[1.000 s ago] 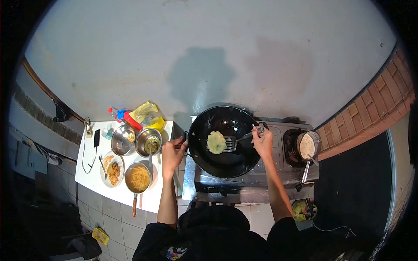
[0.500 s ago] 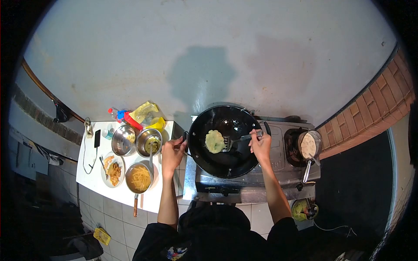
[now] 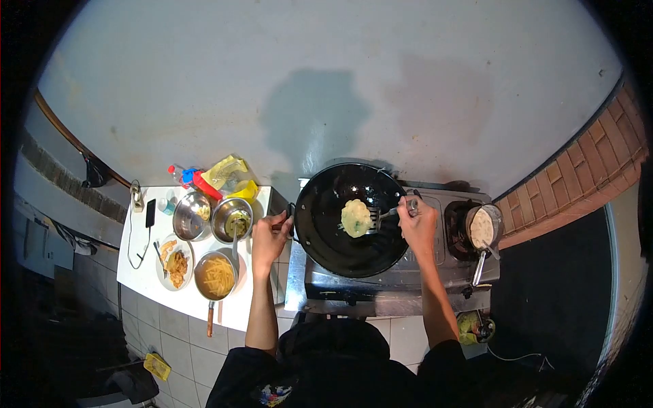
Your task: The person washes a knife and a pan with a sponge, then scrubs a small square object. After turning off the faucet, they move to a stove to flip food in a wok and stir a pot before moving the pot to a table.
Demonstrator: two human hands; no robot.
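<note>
A black wok sits on the stove in front of me. Closed on its left loop handle is my left hand. My right hand is wrapped around the handle of a slotted spatula, whose blade lies against the right edge of a pale yellow fritter with green bits. The fritter rests in the wok, slightly right of its middle. Oil shines on the wok's far wall.
On the right burner stands a saucepan of pale batter with a utensil in it. The white table at left bears metal bowls, a pot of cut strips in liquid, a plate of fried food and a phone.
The fritter and the spatula have shifted to the right inside the wok, along with my right hand. My left hand stays at the wok handle.
</note>
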